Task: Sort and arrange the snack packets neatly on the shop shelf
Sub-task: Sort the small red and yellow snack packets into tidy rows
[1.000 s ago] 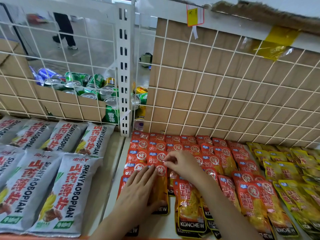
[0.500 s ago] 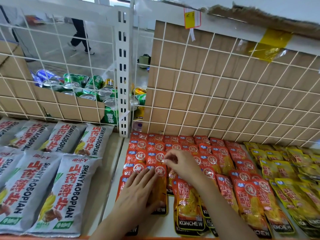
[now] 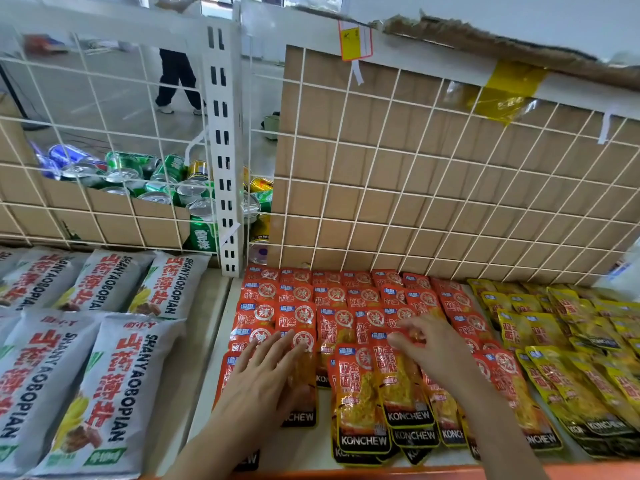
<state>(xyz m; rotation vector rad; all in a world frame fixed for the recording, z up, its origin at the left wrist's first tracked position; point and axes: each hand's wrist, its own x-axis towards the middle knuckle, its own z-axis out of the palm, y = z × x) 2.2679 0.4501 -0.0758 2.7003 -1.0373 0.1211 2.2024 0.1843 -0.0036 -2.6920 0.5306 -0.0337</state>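
Orange packets lie in overlapped rows on the shelf, between the grey bags on the left and the yellow packets on the right, with the back row against the wire grid. Left hand: grip is open, fingers straight, palm flat on the left-front column, pinning it. Right hand: fingers curled, thumb and fingertips pinched at the top seal of one mid-row packet. It's a bit blurred, but it reads as a hold on that edge only. Handling guess: light, thin, limp film pouches with a glossy face, so they'll slide over each other and a nudge on one drags its neighbours. They're not fragile, but the contents look soft and the pouch will buckle if pushed end-on. Best hold is the flat sealed edge, top or bottom, thumb over and finger under. Pull rather than push, and keep the other palm down on the adjacent column. The front row hangs close to the shelf lip, so watch for slip-off.
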